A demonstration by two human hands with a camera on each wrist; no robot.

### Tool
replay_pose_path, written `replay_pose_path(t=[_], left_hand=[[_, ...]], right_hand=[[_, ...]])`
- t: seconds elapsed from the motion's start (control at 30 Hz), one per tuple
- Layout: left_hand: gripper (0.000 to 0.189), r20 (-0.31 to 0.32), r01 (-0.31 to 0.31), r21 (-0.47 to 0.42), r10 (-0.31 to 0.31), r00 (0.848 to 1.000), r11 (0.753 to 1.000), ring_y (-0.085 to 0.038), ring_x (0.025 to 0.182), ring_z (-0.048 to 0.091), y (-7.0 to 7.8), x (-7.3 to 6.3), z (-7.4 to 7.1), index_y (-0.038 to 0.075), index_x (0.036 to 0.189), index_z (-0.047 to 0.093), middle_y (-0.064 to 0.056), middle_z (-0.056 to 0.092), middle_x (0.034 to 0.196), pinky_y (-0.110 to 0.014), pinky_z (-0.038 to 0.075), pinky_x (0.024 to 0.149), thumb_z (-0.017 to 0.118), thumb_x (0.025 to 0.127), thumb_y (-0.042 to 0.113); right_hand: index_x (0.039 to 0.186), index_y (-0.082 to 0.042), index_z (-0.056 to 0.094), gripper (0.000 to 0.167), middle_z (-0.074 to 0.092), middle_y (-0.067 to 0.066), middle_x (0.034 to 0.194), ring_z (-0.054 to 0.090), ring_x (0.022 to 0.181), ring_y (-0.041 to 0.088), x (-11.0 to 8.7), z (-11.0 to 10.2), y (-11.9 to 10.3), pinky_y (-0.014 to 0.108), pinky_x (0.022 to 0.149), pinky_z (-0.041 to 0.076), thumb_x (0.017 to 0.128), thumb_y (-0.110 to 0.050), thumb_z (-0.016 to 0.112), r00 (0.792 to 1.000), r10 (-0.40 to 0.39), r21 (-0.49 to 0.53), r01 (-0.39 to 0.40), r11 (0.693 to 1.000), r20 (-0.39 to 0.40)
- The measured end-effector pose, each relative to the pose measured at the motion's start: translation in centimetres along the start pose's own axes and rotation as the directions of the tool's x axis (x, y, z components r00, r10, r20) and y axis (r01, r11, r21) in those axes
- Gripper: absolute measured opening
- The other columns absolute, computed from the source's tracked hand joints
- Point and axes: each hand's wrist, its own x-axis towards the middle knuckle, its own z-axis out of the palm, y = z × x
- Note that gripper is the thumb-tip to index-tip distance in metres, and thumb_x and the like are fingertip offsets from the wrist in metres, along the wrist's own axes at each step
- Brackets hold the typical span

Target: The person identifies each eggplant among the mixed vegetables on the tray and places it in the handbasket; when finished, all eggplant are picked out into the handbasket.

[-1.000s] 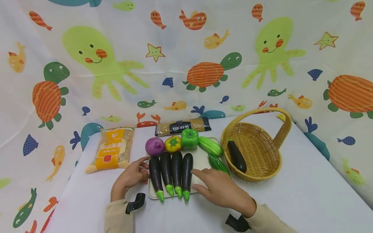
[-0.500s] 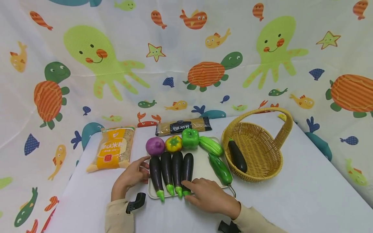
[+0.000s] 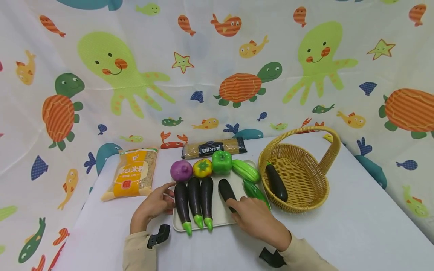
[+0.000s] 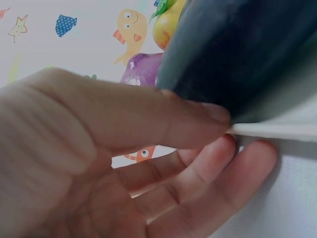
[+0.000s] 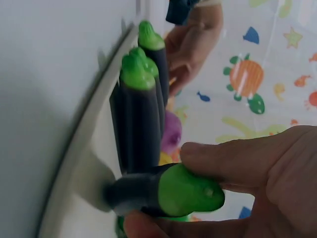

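My right hand [image 3: 255,218] pinches one eggplant [image 3: 226,191] near its green stem end, between thumb and fingers. In the right wrist view that eggplant's green cap [image 5: 190,193] shows between the fingers, its dark body pointing toward the tray. My left hand [image 3: 152,205] grips the left rim of the cream tray [image 3: 220,218]. In the left wrist view the thumb lies above the tray rim [image 4: 277,131] and the fingers beneath it, close to a dark eggplant [image 4: 233,54]. Three eggplants lie side by side on the tray; the middle one [image 3: 194,199] is apart from both hands.
Behind the eggplants sit a purple onion [image 3: 181,170], a yellow pepper [image 3: 202,168], a green bell pepper [image 3: 222,162] and a cucumber [image 3: 245,170]. A long green pepper [image 3: 254,192] lies near a wicker basket [image 3: 305,203] holding an eggplant [image 3: 276,182]. Two food packages [image 3: 133,173] stand behind.
My right hand moved down to the rightmost eggplant's stem end, took hold of it and drew it right, away from the other three. My left hand stayed at the tray rim.
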Motion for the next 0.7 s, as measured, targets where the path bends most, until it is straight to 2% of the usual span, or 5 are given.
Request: replay_pose_path(t=[0.17, 0.27, 0.4, 0.5, 0.7], left_hand=[[0.073, 0.004, -0.011, 0.006, 0.011, 1.0, 1.0, -0.028, 0.09, 0.059, 0.1, 0.0, 0.0, -0.002, 0.152, 0.04, -0.02, 0.055, 0.117, -0.039, 0.062, 0.075, 0.063, 0.083, -0.015], [0.073, 0.008, -0.014, 0.004, 0.013, 1.0, 1.0, -0.027, 0.089, 0.059, 0.1, 0.0, 0.0, -0.002, 0.152, 0.04, -0.02, 0.055, 0.116, -0.039, 0.062, 0.074, 0.063, 0.083, -0.015], [0.074, 0.009, -0.012, 0.005, 0.012, 1.0, 1.0, -0.027, 0.089, 0.059, 0.1, -0.1, 0.0, -0.002, 0.152, 0.04, -0.02, 0.056, 0.117, -0.039, 0.062, 0.075, 0.063, 0.083, -0.015], [0.073, 0.009, -0.012, 0.01, 0.012, 1.0, 1.0, -0.027, 0.089, 0.059, 0.2, -0.1, -0.1, -0.002, 0.152, 0.04, -0.02, 0.055, 0.118, -0.04, 0.062, 0.075, 0.062, 0.084, -0.015], [0.074, 0.013, -0.014, 0.006, 0.014, 1.0, 1.0, -0.027, 0.089, 0.059, 0.1, 0.0, 0.0, -0.003, 0.152, 0.039, -0.02, 0.055, 0.117, -0.041, 0.062, 0.076, 0.062, 0.083, -0.016]], right_hand=[[0.111, -0.012, 0.066, 0.022, 0.052, -0.002, 0.064, 0.04, 0.052, 0.011, -0.2, -1.1, 0.7, 0.027, 0.04, 0.03, 0.09, -0.008, 0.073, 0.999, 0.022, 0.02, -0.022, 1.0, 0.027], [0.118, -0.009, 0.065, 0.03, 0.055, -0.001, 0.066, 0.043, 0.054, 0.011, -0.2, -1.7, 1.1, 0.027, 0.042, 0.034, 0.089, -0.008, 0.074, 0.998, 0.063, 0.026, -0.064, 0.998, 0.027], [0.117, -0.006, 0.067, 0.032, 0.068, 0.005, 0.087, 0.054, 0.066, 0.015, 0.1, -2.6, 1.9, 0.031, 0.051, 0.041, 0.087, -0.009, 0.077, 0.987, 0.157, 0.062, -0.155, 0.986, -0.036], [0.113, -0.004, 0.071, 0.026, 0.072, 0.008, 0.101, 0.058, 0.077, 0.017, 0.5, -3.0, 2.4, 0.035, 0.06, 0.046, 0.087, -0.005, 0.077, 0.975, 0.2, 0.141, -0.186, 0.973, -0.093], [0.112, -0.007, 0.072, 0.025, 0.068, 0.003, 0.094, 0.059, 0.081, 0.016, 1.3, -2.5, 3.2, 0.035, 0.07, 0.049, 0.088, -0.001, 0.075, 0.953, 0.24, 0.327, -0.171, 0.929, -0.183]])
